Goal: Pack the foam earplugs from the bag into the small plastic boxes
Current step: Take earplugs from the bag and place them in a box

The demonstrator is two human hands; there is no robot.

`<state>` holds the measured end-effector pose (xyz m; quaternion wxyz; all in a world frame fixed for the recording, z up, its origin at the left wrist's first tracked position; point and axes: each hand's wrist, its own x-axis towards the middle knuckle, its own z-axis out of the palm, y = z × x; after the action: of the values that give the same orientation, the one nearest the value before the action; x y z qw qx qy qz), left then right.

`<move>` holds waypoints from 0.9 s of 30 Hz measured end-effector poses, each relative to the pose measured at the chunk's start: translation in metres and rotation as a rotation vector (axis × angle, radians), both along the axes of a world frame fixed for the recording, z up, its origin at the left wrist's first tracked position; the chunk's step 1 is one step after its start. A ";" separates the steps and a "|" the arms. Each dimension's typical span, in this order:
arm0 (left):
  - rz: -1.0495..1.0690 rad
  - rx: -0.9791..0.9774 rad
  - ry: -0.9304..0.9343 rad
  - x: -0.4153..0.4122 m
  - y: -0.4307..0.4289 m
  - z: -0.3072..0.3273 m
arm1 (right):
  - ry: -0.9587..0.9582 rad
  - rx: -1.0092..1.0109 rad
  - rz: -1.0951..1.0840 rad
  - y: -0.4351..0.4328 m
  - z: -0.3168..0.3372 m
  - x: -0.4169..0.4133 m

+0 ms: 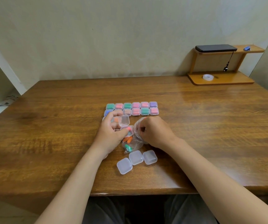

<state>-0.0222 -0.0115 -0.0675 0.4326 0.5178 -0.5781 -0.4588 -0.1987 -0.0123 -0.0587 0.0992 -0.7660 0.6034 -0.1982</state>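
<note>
My left hand (111,130) holds a small clear box (125,123) with its lid flipped up; pinkish earplugs lie in its base. My right hand (154,130) grips the mouth of a clear plastic bag (134,143), fingers pinched inside it. Orange and green earplugs (127,143) show through the bag between my hands. Three empty shut boxes (136,160) sit on the table just below the bag. Two rows of filled, shut boxes (135,108) with green, pink, purple and blue earplugs stand beyond my hands; my left hand hides some of them.
The wooden table (210,126) stretches wide on both sides. At the back right stands a small wooden shelf (220,78) with a tape roll (208,77), a black device (215,48) and blue clips (247,48). A wall runs behind.
</note>
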 end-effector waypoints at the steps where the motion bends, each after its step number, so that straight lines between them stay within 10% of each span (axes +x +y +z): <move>1: -0.002 0.003 -0.001 0.000 0.000 0.000 | 0.006 -0.005 0.001 0.000 0.001 0.001; 27: 0.025 -0.026 -0.038 -0.002 0.003 0.002 | -0.200 -0.021 0.076 0.012 0.004 -0.026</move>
<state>-0.0240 -0.0082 -0.0658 0.4341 0.5279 -0.5855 -0.4359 -0.2251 -0.0001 -0.0549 0.1582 -0.7658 0.5589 -0.2760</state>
